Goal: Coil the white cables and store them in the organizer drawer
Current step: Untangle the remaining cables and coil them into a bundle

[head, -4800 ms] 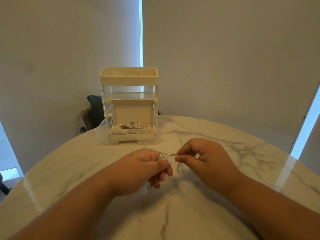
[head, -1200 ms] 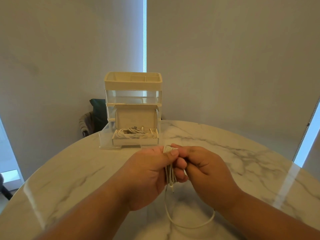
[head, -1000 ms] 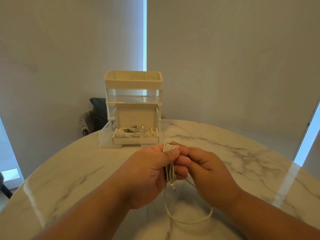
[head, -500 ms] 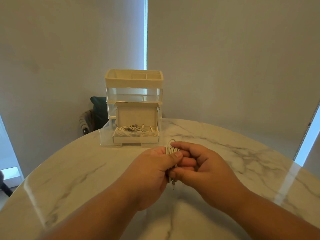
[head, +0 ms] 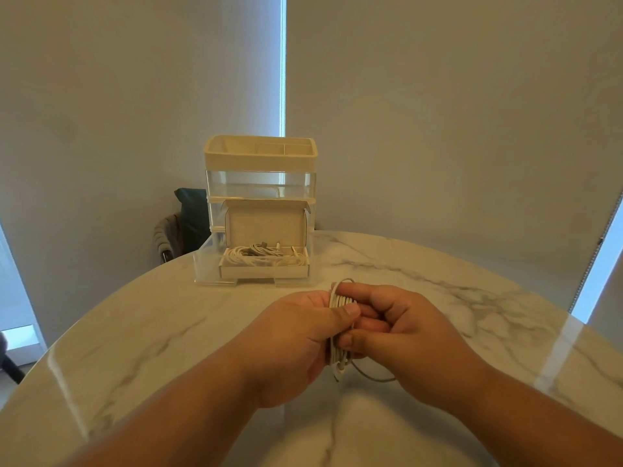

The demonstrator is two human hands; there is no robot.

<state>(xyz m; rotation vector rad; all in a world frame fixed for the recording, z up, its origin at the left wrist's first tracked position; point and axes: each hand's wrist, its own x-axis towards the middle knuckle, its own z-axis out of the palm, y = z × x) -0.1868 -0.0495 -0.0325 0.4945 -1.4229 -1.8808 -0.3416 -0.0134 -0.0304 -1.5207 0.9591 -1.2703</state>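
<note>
Coil (head: 338,299) in fingers (head: 340,313); cable-filled box (head: 264,272) occupies open drawer (head: 205,261).

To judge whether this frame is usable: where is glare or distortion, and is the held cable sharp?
Head view: bright window gap backlights the dim room; glare streaks cross the marble table; the wide lens bends its edge; the coiled cable, held by left hand and right hand, looks reasonably sharp.

You face a round table (head: 135,332) of white marble with grey veins, glossy with streaks of window glare. At its far side stands the organizer (head: 261,183), clear-walled under a cream top tray. Its bottom drawer (head: 205,264) juts toward you, holding an open cardboard box (head: 264,272) of white cables (head: 256,259).
</note>
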